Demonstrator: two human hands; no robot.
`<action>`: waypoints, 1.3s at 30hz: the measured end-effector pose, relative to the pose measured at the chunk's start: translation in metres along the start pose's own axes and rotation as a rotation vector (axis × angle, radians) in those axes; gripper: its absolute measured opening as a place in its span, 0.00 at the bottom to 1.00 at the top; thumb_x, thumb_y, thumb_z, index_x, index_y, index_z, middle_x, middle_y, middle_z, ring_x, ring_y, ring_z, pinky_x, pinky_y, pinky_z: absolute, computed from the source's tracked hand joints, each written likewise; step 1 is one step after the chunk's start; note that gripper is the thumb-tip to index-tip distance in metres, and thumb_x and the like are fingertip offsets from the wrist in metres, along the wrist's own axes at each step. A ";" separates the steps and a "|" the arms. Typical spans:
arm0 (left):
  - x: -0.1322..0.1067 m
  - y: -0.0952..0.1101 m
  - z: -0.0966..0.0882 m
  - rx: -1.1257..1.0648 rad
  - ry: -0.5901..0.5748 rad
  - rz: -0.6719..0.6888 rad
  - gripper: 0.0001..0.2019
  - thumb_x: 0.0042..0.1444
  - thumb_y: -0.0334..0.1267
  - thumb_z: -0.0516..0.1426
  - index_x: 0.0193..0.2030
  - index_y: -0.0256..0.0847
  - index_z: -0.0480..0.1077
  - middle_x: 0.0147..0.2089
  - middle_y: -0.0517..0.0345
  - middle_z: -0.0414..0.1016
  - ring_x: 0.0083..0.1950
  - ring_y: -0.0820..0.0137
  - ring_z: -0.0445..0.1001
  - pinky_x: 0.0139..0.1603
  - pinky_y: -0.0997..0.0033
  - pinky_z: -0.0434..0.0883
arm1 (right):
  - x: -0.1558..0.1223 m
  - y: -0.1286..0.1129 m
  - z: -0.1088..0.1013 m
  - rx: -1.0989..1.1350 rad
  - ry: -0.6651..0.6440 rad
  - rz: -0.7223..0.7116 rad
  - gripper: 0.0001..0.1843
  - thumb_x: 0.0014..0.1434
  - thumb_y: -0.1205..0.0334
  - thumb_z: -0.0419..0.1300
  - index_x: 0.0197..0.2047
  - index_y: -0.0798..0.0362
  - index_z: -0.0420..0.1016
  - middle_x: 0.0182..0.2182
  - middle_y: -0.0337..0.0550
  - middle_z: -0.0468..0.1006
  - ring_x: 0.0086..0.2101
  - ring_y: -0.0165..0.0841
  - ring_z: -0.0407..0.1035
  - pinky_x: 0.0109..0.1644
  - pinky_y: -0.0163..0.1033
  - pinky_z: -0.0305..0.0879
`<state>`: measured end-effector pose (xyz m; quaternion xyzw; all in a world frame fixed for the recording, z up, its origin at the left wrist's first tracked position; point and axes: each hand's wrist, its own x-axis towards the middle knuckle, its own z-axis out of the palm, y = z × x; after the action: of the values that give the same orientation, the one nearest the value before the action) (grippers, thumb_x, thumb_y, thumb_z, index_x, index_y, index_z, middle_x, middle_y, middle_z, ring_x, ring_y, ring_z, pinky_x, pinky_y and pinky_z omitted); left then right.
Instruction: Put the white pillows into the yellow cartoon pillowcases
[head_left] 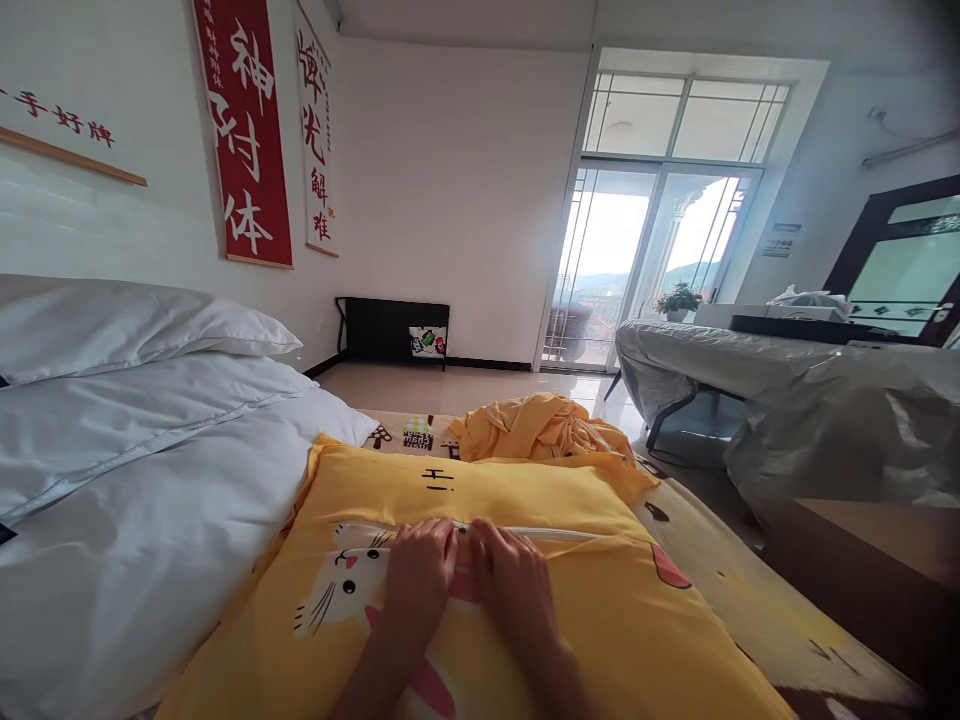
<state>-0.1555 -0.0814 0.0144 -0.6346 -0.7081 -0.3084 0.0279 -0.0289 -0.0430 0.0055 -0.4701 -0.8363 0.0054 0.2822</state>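
A plump pillow in a yellow cartoon-cat pillowcase [525, 600] lies in front of me on the bed. A white zipper line [555, 535] runs across its top. My left hand [421, 570] and my right hand [512, 572] rest side by side on the case at that line, fingers curled and pinching the fabric by the zipper. Whether a zipper pull sits between the fingertips is hidden.
White pillows [135, 325] and white bedding [127, 520] lie at my left. A crumpled yellow cloth [540, 428] sits beyond the pillow. A table under a plastic cover [787, 390] stands at right. Glass balcony doors [645, 260] are at the back, red banners [244, 130] on the wall.
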 end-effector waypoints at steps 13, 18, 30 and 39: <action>0.002 -0.012 -0.014 0.116 -0.078 -0.085 0.12 0.63 0.32 0.48 0.33 0.39 0.71 0.36 0.55 0.75 0.37 0.68 0.74 0.38 0.70 0.62 | 0.000 -0.001 0.014 -0.100 -0.076 0.028 0.16 0.66 0.68 0.47 0.35 0.48 0.74 0.31 0.37 0.81 0.32 0.31 0.72 0.36 0.35 0.50; 0.000 -0.031 -0.020 0.298 -0.105 0.075 0.13 0.61 0.25 0.46 0.37 0.40 0.71 0.39 0.54 0.74 0.41 0.67 0.73 0.38 0.70 0.62 | -0.002 -0.004 0.011 -0.088 -0.050 0.013 0.17 0.66 0.68 0.46 0.33 0.48 0.73 0.29 0.37 0.80 0.31 0.31 0.72 0.36 0.35 0.51; -0.015 -0.077 -0.023 0.454 0.113 0.282 0.14 0.63 0.29 0.46 0.38 0.42 0.72 0.32 0.59 0.76 0.36 0.67 0.72 0.41 0.63 0.54 | -0.002 -0.004 0.012 -0.068 -0.052 0.025 0.16 0.65 0.68 0.48 0.35 0.47 0.75 0.30 0.35 0.80 0.33 0.30 0.72 0.36 0.35 0.51; -0.015 -0.089 -0.054 0.239 0.022 0.095 0.15 0.63 0.33 0.44 0.32 0.41 0.70 0.33 0.58 0.76 0.38 0.67 0.73 0.40 0.66 0.56 | -0.002 -0.005 0.008 -0.086 -0.074 0.034 0.18 0.66 0.67 0.46 0.36 0.47 0.76 0.33 0.38 0.81 0.33 0.30 0.73 0.35 0.34 0.52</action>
<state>-0.2531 -0.1207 0.0155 -0.6561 -0.7086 -0.2273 0.1257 -0.0359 -0.0453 -0.0011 -0.4954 -0.8375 -0.0084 0.2306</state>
